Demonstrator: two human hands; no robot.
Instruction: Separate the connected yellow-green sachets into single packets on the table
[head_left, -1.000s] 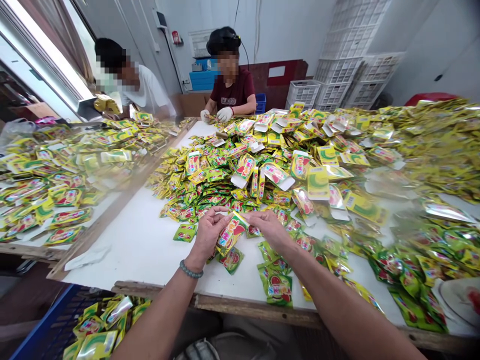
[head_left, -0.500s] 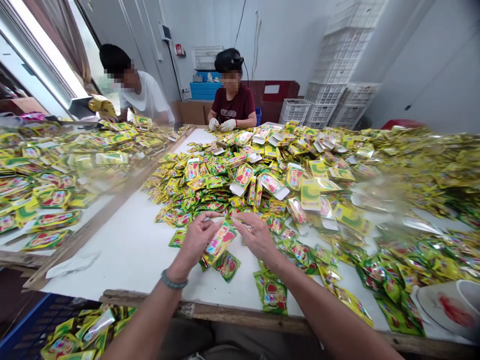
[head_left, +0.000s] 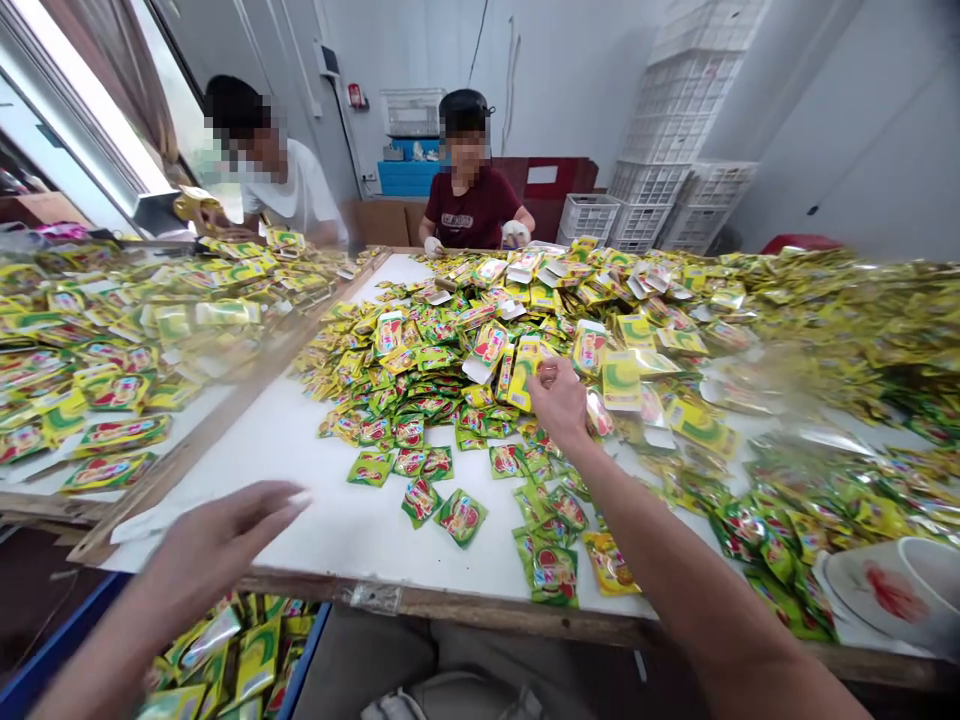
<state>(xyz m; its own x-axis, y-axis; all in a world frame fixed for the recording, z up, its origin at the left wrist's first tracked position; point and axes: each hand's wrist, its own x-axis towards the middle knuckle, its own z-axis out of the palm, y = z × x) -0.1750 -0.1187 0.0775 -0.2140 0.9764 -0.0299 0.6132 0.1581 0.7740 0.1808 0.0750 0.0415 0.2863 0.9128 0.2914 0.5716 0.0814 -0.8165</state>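
My right hand reaches to the heap, its fingers closed on the edge of a small yellow carton. Blurred by motion, my left hand is over the table's left front part, fingers stretched out and nothing visible in them. Below it, a blue crate holds several yellow-green cartons. On the white tabletop between my hands lie green sachets with red fruit prints, among them a loose sachet. A yellow sachet lies under my right forearm.
A wooden strip divides off more cartons on the left. At the right front stands a white cup with a red print. Two people sit across the table; one wears white gloves. White crates are stacked behind.
The carton that was between my hands is out of them. My left hand has swung left and down; my right has moved forward onto another carton. The gloved person's hands have spread apart.
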